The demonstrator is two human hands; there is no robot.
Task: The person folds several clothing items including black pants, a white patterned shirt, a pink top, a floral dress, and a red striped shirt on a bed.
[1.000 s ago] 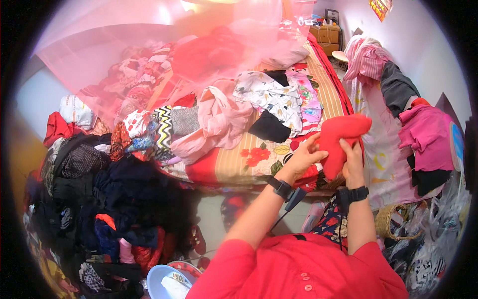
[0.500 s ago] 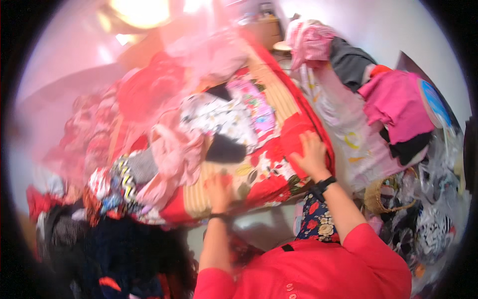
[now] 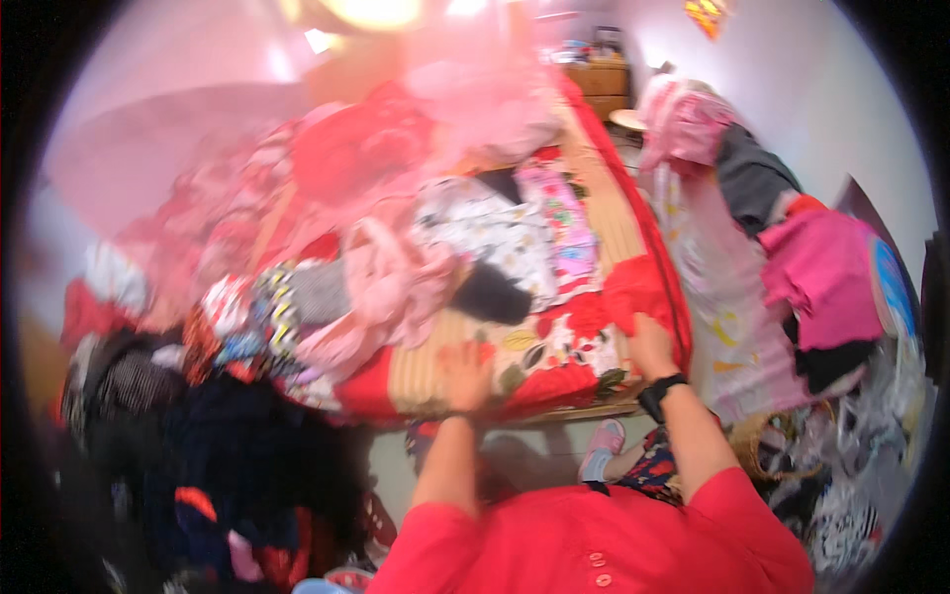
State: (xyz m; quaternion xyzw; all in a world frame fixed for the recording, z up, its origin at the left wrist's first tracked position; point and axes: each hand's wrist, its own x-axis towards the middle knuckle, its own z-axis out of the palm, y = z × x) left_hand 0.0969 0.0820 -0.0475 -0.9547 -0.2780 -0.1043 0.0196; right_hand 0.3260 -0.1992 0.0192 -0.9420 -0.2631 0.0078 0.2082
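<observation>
My left hand point(image 3: 465, 371) lies flat, fingers spread and blurred, on the near edge of a bed covered with a striped and floral red-and-white sheet point(image 3: 416, 374). Close beyond it are a rumpled light pink garment point(image 3: 381, 282) and a small dark cloth point(image 3: 492, 294). At the bed's near right corner, my right hand point(image 3: 650, 348) is at the lower edge of a plain red cloth point(image 3: 633, 285); its fingertips are hidden, so I cannot tell whether it grips. A white patterned garment point(image 3: 485, 233) and a purple-pink floral cloth point(image 3: 564, 233) lie farther up.
Pink sheer netting point(image 3: 366, 148) drapes over the far left. Dark clothes point(image 3: 237, 465) heap at the lower left. Along the right, a bright pink garment point(image 3: 821, 282) and a grey one point(image 3: 754, 178) lie piled, with a wicker basket point(image 3: 757, 450) and clear plastic bags point(image 3: 886, 396) below.
The view has shifted, so the bed appears farther right. My right hand has drawn nearer to me, and its fingers, spread before, are now hidden at the red cloth. My left hand stays on the sheet.
</observation>
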